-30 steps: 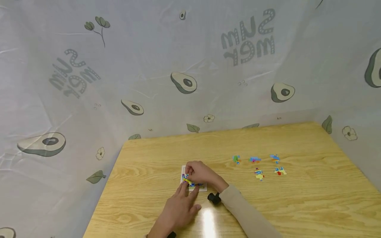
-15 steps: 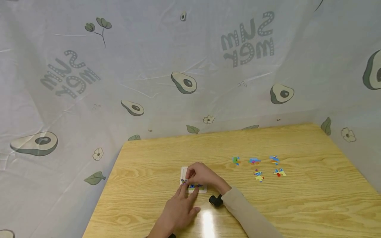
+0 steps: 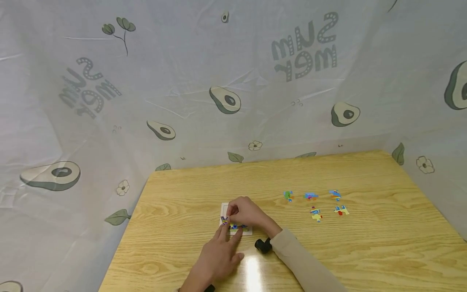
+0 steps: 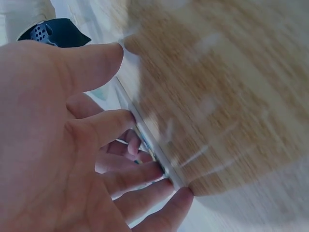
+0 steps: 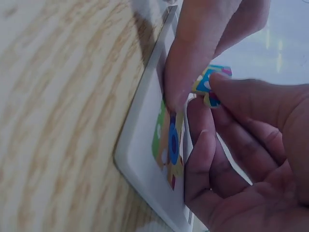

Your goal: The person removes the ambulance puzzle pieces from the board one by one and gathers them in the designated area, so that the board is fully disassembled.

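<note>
A white-rimmed puzzle board (image 3: 224, 207) lies on the table in front of me, with colourful pieces fitted along its near side. My left hand (image 3: 220, 252) rests its extended fingertips on the board's near part. Over the board, my right hand (image 3: 249, 213) pinches a jigsaw puzzle piece (image 5: 205, 82) between thumb and fingers. That piece is blue, yellow and purple and is tilted in the right wrist view. Beneath a left finger there, a fitted piece (image 5: 164, 135) shows green, orange and blue. In the head view the fingers hide much of the held piece.
Several loose puzzle pieces lie in two rows to the right, among them a green and blue piece (image 3: 288, 196) and a yellow and red piece (image 3: 341, 210). A black wrist device (image 3: 263, 245) sits by the right wrist. A printed curtain (image 3: 197, 81) hangs behind the table.
The right hand has shifted only slightly over the board, still pinching the puzzle piece, which turns and is more covered by fingers in the head view. The left hand stays in place.
</note>
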The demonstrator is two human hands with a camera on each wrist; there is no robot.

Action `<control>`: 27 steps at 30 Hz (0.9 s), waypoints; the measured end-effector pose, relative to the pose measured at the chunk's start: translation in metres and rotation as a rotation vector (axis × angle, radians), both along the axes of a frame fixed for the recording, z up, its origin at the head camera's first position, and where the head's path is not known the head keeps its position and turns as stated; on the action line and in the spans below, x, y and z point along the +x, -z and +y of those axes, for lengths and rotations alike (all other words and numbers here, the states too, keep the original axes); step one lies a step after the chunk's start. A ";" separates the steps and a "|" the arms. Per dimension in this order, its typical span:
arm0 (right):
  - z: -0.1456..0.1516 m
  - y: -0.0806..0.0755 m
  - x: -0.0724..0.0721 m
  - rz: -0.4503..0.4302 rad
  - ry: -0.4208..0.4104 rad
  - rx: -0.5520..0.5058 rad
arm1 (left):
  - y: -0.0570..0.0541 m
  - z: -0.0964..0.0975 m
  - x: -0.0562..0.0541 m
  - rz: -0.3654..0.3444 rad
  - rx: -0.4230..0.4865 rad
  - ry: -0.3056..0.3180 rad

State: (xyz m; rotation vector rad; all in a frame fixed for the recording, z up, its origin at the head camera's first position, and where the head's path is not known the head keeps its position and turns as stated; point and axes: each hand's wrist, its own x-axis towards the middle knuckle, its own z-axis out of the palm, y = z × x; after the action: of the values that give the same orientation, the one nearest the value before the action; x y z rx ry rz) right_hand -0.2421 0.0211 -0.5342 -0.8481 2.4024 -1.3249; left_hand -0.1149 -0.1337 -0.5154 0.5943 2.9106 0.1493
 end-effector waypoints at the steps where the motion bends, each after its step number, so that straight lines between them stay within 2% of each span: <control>1: 0.000 -0.001 0.000 -0.012 0.011 0.001 | -0.001 0.000 0.000 -0.005 0.000 0.000; 4: -0.002 -0.001 -0.002 -0.047 0.049 -0.011 | -0.002 0.002 -0.001 -0.003 -0.010 0.005; 10: 0.001 -0.001 -0.010 -0.134 0.187 -0.098 | -0.001 0.005 -0.001 0.005 -0.023 -0.005; 15: 0.010 -0.004 -0.011 -0.171 0.191 -0.112 | -0.003 0.004 0.000 -0.022 -0.015 -0.033; 22: 0.030 -0.018 -0.008 -0.157 0.221 -0.160 | -0.002 0.004 -0.001 -0.010 -0.019 -0.026; 27: 0.043 -0.025 -0.005 -0.123 0.255 -0.120 | -0.002 0.003 0.000 -0.019 -0.022 -0.035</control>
State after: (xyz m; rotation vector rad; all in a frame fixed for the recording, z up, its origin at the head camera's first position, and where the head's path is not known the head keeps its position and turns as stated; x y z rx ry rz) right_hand -0.2473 0.0637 -0.5094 -0.4824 2.4153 -1.5781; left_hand -0.1150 -0.1309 -0.5133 0.5364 2.9013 0.1268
